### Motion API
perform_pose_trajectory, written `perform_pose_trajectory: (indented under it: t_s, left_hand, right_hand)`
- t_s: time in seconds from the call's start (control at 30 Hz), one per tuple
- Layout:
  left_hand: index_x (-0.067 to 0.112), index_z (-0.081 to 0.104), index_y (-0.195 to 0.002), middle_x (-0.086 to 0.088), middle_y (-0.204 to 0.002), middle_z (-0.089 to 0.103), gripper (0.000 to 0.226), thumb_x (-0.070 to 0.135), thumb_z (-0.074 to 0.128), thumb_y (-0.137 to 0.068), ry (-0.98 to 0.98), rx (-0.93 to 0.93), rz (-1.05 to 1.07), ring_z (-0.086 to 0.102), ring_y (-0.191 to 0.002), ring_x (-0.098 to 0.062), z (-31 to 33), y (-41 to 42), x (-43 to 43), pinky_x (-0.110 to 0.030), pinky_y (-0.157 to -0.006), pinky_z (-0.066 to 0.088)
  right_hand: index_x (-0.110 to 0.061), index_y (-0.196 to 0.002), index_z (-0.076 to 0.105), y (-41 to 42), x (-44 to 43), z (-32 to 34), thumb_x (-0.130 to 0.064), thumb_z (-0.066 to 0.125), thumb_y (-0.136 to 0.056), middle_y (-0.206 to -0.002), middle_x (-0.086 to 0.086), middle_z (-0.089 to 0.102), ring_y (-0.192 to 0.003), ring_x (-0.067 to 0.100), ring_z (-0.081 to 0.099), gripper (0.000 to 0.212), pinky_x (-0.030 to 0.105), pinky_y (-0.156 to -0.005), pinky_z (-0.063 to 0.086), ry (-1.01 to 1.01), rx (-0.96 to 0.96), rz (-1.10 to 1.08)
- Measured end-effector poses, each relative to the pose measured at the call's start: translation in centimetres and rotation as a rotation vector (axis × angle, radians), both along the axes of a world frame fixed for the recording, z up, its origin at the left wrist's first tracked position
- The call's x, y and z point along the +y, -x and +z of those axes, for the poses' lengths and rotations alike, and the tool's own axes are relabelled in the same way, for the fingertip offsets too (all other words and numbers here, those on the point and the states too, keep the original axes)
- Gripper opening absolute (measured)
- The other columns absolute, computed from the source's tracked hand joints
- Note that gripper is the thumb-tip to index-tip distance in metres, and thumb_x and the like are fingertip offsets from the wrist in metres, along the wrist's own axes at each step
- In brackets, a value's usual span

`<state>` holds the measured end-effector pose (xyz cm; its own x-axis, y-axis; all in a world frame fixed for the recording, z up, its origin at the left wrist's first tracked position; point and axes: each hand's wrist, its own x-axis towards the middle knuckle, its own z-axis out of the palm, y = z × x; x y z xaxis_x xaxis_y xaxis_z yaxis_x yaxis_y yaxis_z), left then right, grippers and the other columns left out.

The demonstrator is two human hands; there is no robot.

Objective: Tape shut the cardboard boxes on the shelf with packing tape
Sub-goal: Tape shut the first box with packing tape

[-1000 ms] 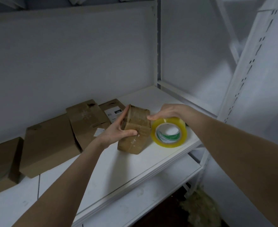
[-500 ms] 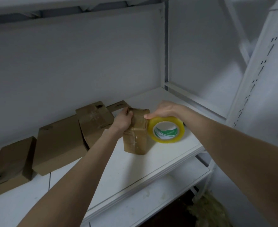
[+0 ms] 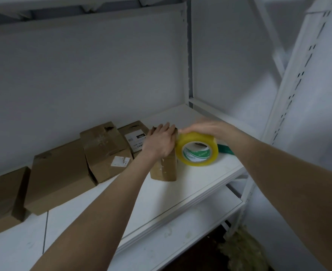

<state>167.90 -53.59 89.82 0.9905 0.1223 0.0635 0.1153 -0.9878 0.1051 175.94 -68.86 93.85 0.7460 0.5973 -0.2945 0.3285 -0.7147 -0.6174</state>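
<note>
Change vs. 1.0 s ago: left hand (image 3: 159,142) has left its thumb-and-finger grip on the small brown cardboard box (image 3: 166,167). Its fingers (image 3: 166,126) are now straight, laid flat over the box top. The box has gone from tilted to upright. Right hand (image 3: 206,127), motion-blurred, has brought the yellow roll of packing tape (image 3: 197,151) against the box's upper right edge. A green strip (image 3: 226,150) is newly visible behind the roll.

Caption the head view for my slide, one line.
Left hand presses on a small cardboard box on the shelf while the right hand holds a yellow tape roll beside it.
</note>
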Motion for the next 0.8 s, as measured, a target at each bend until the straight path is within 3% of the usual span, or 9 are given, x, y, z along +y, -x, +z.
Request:
perform_pose_trajectory:
  t_s: [0.13,0.23,0.37,0.5,0.57,0.67,0.8]
  left_hand:
    - [0.017,0.019,-0.151,-0.006,-0.16,0.014,0.049,0.03,0.016,-0.104,0.027,0.04,0.011,0.014,-0.146,-0.025,0.1,-0.3,0.6,-0.043,-0.118,0.011]
    - [0.014,0.022,-0.15,-0.009,-0.159,0.017,0.047,0.026,0.018,-0.104,0.049,0.042,-0.005,0.019,-0.144,-0.027,0.1,-0.3,0.8,-0.045,-0.117,0.015]
    - [0.013,0.021,-0.15,-0.01,-0.159,0.015,0.047,0.024,0.019,-0.104,0.071,0.056,-0.003,0.017,-0.145,-0.028,0.3,-0.4,0.8,-0.045,-0.117,0.015]
    - [0.013,0.022,-0.15,-0.01,-0.158,0.017,0.046,0.022,0.019,-0.104,0.067,0.049,0.005,0.018,-0.145,-0.027,0.2,-0.3,0.8,-0.045,-0.117,0.016]
    - [0.013,0.022,-0.15,-0.01,-0.158,0.017,0.046,0.021,0.018,-0.104,0.066,0.048,0.005,0.019,-0.144,-0.027,0.2,-0.3,0.9,-0.045,-0.117,0.017]
    - [0.014,0.02,-0.151,-0.01,-0.159,0.015,0.047,0.021,0.019,-0.104,0.078,0.052,0.014,0.016,-0.145,-0.027,0.2,-0.2,1.0,-0.044,-0.117,0.015]
    - [0.014,0.018,-0.151,-0.01,-0.16,0.012,0.047,0.022,0.018,-0.105,0.074,0.057,0.01,0.012,-0.146,-0.026,0.4,0.1,0.9,-0.043,-0.118,0.012]
  right_hand:
    - [-0.02,-0.104,0.062,-0.4,-0.7,-1.1,-0.054,0.069,-0.082,-0.102,0.003,0.062,-0.087,0.018,0.058,0.041,0.029,-0.075,0.042,-0.118,0.0,-0.065]
    - [-0.019,-0.101,0.061,-0.7,-0.7,-1.8,-0.055,0.072,-0.079,-0.102,0.004,0.062,-0.085,0.019,0.057,0.043,0.029,-0.075,0.041,-0.03,-0.063,-0.061]
    - [-0.015,-0.117,0.064,-1.2,-0.5,-2.1,-0.065,0.071,-0.073,-0.119,0.009,0.063,-0.102,0.026,0.06,0.067,0.031,-0.082,0.046,0.069,-0.095,-0.066]
    - [-0.015,-0.129,0.06,-1.0,-0.4,-1.9,-0.078,0.054,-0.077,-0.135,0.01,0.057,-0.119,0.029,0.055,0.082,0.035,-0.095,0.046,0.19,-0.194,-0.048]
    - [-0.018,-0.126,0.062,-0.8,-0.6,-2.1,-0.079,0.047,-0.08,-0.133,0.009,0.058,-0.115,0.028,0.056,0.078,0.034,-0.091,0.045,0.205,-0.208,-0.041]
    - [-0.021,-0.106,0.06,-1.0,-1.6,-2.6,-0.067,0.059,-0.082,-0.111,0.003,0.064,-0.087,0.017,0.06,0.051,0.03,-0.077,0.044,-0.024,0.005,-0.077]
    - [-0.021,-0.094,0.066,-1.7,-2.5,-2.6,-0.057,0.07,-0.079,-0.094,0.003,0.068,-0.083,0.017,0.064,0.039,0.028,-0.066,0.046,-0.157,0.071,-0.14]
